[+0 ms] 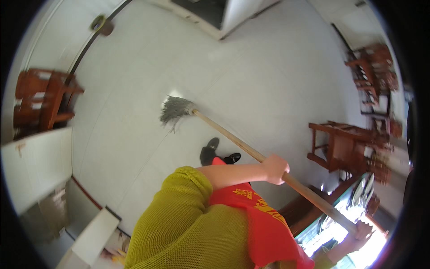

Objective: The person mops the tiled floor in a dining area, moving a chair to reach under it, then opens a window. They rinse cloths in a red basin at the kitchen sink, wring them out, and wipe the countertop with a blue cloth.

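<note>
A string mop lies across my view, its grey strands (176, 109) spread on the pale tiled floor (151, 67). The long wooden handle (231, 136) slants from the mop head down to the lower right. My left hand (275, 169) is wrapped around the middle of this handle, with the forearm crossing in front of my body. Close to the handle's upper end, my right hand (362, 232) grips it, partly washed out by glare. Black shoes (210, 153) show on the floor below my left forearm.
Reddish-brown wooden chairs stand at the right (336, 144) and left (50, 97). A glass-topped table (322, 232) with bright reflections is beside my right arm. A white cabinet (221, 30) juts in at the top. Pale boxes or panels (40, 164) occupy the lower left.
</note>
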`<state>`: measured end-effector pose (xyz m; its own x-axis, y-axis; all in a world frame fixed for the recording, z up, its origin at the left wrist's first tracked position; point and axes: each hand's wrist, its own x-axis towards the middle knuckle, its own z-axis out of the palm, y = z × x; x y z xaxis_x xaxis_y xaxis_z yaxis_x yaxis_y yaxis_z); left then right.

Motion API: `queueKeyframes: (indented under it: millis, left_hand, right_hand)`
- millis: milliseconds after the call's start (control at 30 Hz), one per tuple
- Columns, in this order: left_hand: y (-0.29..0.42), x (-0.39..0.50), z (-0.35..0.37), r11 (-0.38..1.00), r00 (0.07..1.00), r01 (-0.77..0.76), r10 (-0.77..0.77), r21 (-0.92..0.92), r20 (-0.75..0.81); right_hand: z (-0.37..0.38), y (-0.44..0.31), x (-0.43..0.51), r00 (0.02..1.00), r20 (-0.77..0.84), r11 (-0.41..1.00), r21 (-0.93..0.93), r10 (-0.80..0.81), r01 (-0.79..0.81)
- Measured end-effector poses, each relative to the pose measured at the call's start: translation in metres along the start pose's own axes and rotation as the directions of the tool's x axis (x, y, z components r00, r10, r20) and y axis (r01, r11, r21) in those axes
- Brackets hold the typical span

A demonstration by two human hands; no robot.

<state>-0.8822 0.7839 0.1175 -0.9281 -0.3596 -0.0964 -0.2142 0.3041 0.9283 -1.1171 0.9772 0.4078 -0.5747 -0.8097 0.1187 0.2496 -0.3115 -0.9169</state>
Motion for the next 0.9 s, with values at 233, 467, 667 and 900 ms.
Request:
queueKeyframes:
  millis: [233,467,667,900]
  left_hand:
    - [0.027,0.096,0.017,0.96,0.945,-0.278,0.275,0.006,-0.178]
    - [-0.002,0.132,0.084,0.926,0.925,-0.378,0.378,0.016,-0.038]
    - [-0.063,0.216,0.061,0.947,0.872,0.254,-0.135,-0.198,0.47]
    - [-0.057,0.333,0.007,0.284,0.724,0.677,-0.426,-0.679,0.543]
  right_hand:
    - [0.142,0.043,0.005,0.484,-0.522,0.711,-0.549,-0.702,0.439]
    - [0.015,0.201,-0.023,0.964,0.016,0.334,-0.936,-0.265,0.107]
    - [-0.011,0.281,0.056,0.974,0.095,0.43,-0.885,-0.204,0.176]
    - [-0.034,0.294,0.181,0.973,-0.121,0.478,-0.878,-0.197,-0.013]
